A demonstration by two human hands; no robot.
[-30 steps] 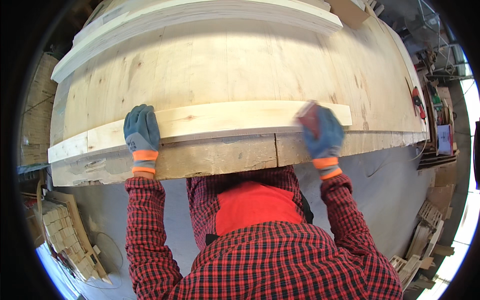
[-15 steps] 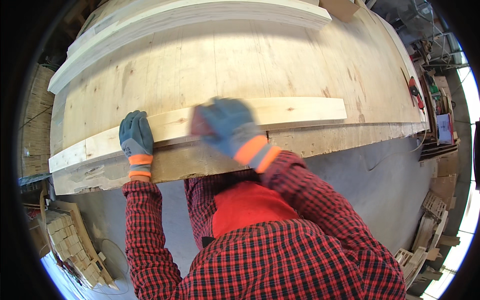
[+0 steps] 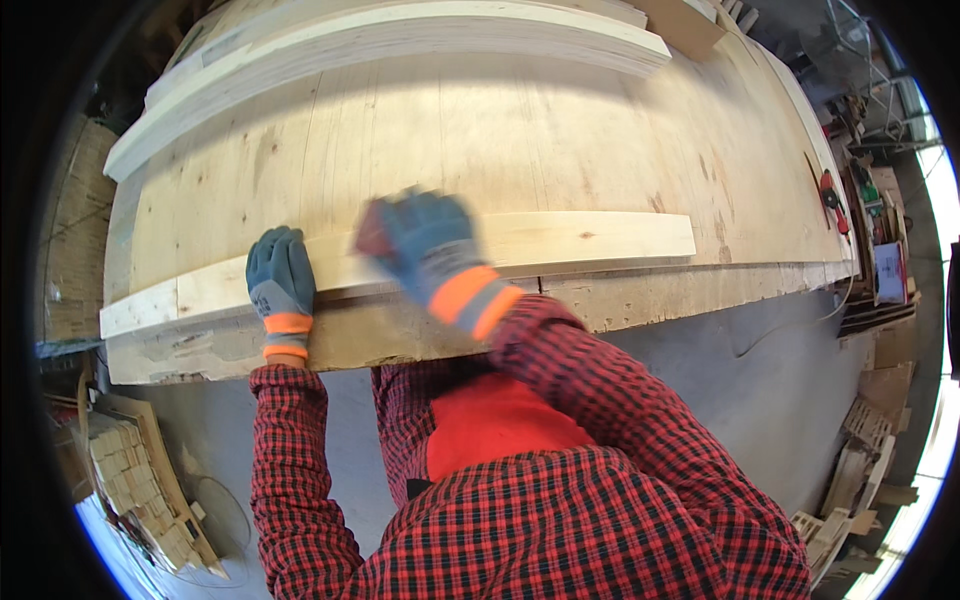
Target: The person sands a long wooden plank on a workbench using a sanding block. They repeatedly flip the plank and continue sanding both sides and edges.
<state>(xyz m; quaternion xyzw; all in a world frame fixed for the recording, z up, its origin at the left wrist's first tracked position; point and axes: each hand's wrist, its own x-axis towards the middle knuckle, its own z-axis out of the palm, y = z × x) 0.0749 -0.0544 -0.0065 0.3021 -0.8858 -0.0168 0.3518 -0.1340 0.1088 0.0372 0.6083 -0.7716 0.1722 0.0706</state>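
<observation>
Where the workbench (image 3: 480, 130) comes nearest the person's body, a long pale wooden board (image 3: 590, 237) lies flat along its near edge, with a knot near its right end and a thin cross line near its left. Over the middle of this board is a dark red block (image 3: 373, 232), its outline blurred, so I cannot tell whether it touches the wood. The right hand (image 3: 430, 240), gloved in blue and grey with an orange cuff, has its fingers curled around the block, though the blur hides how tightly. Farther left, the left hand (image 3: 281, 275) rests across the board, fingers together and only slightly bent, the tips reaching past its far edge; the thumb is hidden, and I cannot tell whether it clamps the board or merely presses on it. Both sleeves are red and black plaid. Across the bench, well apart from the hands, lies a stack of long boards (image 3: 400, 45), with a piece of cardboard (image 3: 686, 28) beside its right end. A red and black tool (image 3: 834, 200) lies at the bench's right edge. Below, on the grey floor (image 3: 740, 385), sits a pile of pale wooden blocks (image 3: 135, 465) at the left.
</observation>
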